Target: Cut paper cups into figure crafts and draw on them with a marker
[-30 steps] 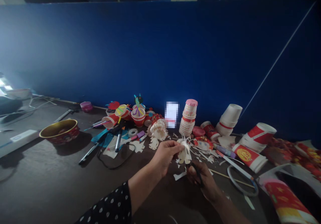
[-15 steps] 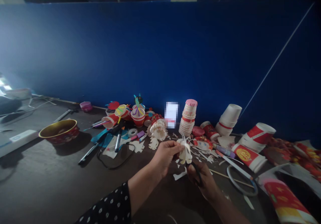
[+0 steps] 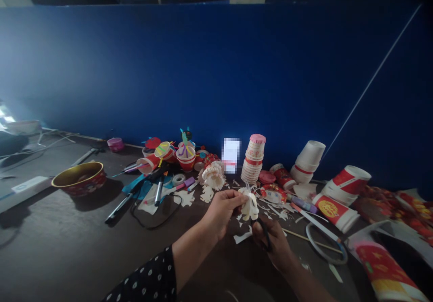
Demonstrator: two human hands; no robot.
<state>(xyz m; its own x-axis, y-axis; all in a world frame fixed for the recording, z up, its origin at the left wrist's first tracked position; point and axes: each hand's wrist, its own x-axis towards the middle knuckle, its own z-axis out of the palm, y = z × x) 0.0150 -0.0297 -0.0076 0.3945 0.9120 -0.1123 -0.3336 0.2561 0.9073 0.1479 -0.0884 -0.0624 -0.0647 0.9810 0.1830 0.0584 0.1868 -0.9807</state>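
Observation:
Between finger and thumb, my left hand pinches a small white paper cut-out with a wavy edge. My right hand is closed round the black handle of a pair of scissors. The scissor blades reach up behind or along the cut-out, with only their tips showing above it. White paper scraps lie scattered on the dark table around both hands. Just behind my left hand stands a red and white paper figure with a scalloped white front.
Behind the hands stands a stack of paper cups. More cups are on the right, near a grey ring. A gold-rimmed bowl, markers and a tape roll lie left. A blue wall rises behind.
Both hands keep almost the same place. The scissor blades at the top of the cut-out look slightly shifted in angle; otherwise the table is unchanged.

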